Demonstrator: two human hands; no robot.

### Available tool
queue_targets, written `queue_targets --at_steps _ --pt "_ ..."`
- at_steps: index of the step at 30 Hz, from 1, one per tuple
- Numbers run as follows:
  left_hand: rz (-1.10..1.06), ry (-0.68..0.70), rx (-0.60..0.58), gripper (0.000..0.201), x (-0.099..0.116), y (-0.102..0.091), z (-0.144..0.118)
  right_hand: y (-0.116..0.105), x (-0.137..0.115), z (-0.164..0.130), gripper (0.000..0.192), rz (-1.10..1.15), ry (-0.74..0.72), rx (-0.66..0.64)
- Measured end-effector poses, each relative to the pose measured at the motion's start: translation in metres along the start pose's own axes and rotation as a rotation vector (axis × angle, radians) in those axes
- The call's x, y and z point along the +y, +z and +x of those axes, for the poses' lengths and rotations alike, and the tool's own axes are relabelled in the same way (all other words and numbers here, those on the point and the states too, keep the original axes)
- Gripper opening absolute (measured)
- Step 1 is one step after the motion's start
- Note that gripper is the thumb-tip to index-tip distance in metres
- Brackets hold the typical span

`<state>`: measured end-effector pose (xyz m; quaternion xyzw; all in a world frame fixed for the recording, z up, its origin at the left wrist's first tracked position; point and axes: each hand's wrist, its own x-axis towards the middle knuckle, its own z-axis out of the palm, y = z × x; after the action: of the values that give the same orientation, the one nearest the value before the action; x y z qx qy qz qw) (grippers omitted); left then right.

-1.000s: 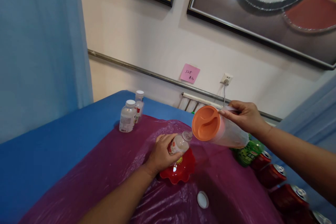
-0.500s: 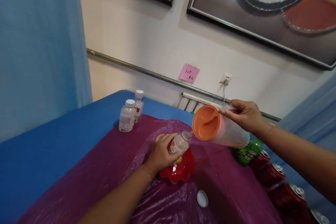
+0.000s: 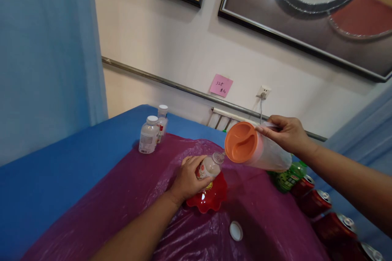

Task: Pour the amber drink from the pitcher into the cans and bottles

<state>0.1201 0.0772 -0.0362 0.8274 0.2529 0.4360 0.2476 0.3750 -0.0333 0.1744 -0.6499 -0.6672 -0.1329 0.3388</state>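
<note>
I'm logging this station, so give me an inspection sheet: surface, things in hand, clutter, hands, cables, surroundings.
Surface: blue table under a purple sheet.
Things in hand: open bottle tilted over a red bowl; pitcher tipped at its mouth.
Clutter: white cap, two capped bottles, cans, green bottle.
Hands: left hand grips the bottle; right hand holds the pitcher.
Cables: cord from wall socket.
Surroundings: blue curtain, framed pictures, pink note.

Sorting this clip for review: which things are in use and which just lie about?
In use: left hand holding small bottle over red dish; right hand tilting orange-lidded jug; white cap.
Lying about: two capped bottles, red cans, green can.
</note>
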Motion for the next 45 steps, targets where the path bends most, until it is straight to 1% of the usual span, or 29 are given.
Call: queue_targets --at_steps 10,17,35,45 --pt "0.023 0.004 -0.006 0.062 -0.0020 0.0014 -0.0012 -0.0002 0.0008 0.0000 0.059 0.001 -0.011 0.000" --pt "0.017 -0.004 -0.009 0.062 -0.0007 0.0013 -0.0010 -0.0003 0.0034 -0.0003 0.055 0.005 -0.008 -0.019" --pt "0.021 0.013 0.003 0.060 0.0004 0.0005 -0.0011 -0.0027 0.0003 0.0012 0.054 0.003 -0.014 -0.030" --pt "0.019 0.001 -0.002 0.062 -0.0006 0.0003 -0.0008 -0.0029 -0.0013 0.0009 0.057 -0.008 -0.039 -0.032"
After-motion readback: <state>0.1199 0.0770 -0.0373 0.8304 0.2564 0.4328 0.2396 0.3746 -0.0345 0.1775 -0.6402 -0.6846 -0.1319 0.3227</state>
